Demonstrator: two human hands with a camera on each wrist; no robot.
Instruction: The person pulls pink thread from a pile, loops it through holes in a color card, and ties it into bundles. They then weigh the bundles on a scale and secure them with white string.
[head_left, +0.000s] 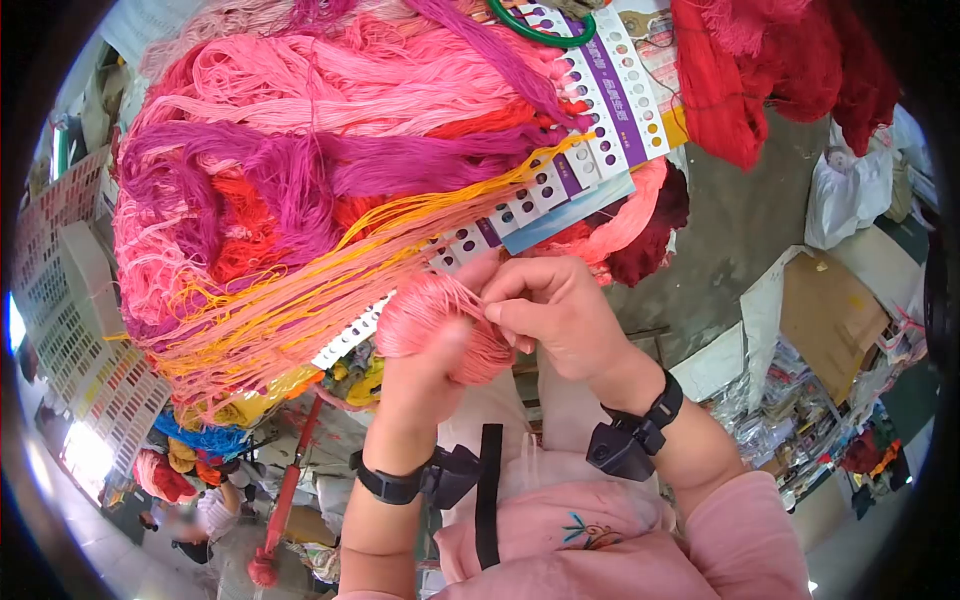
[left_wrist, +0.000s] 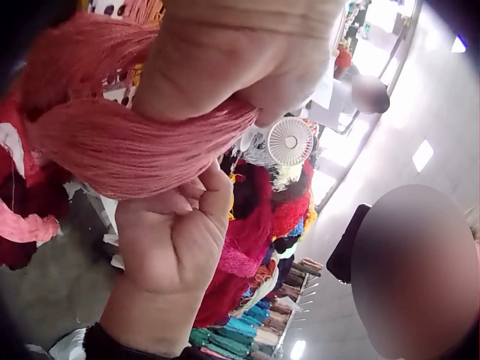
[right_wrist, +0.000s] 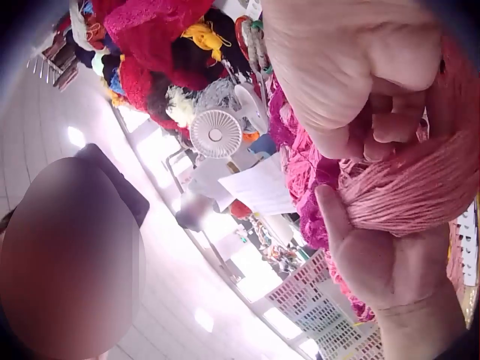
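In the head view a skein of salmon-pink thread is bunched in front of the person's body. My left hand grips it from below, thumb across its front. The right hand pinches strands at the skein's right side, its thumb and forefinger together and the other fingers curled. Seen from the left wrist, the pink strands run smooth and parallel between both hands. The right wrist view shows the left palm under the skein, with the curled right fingers close above.
Heaped pink, purple and red thread covers the table ahead. Strands of yellow thread lie along its near edge, beside punched sample cards. Red skeins hang at the right. A white plastic basket stands left; a fan is behind.
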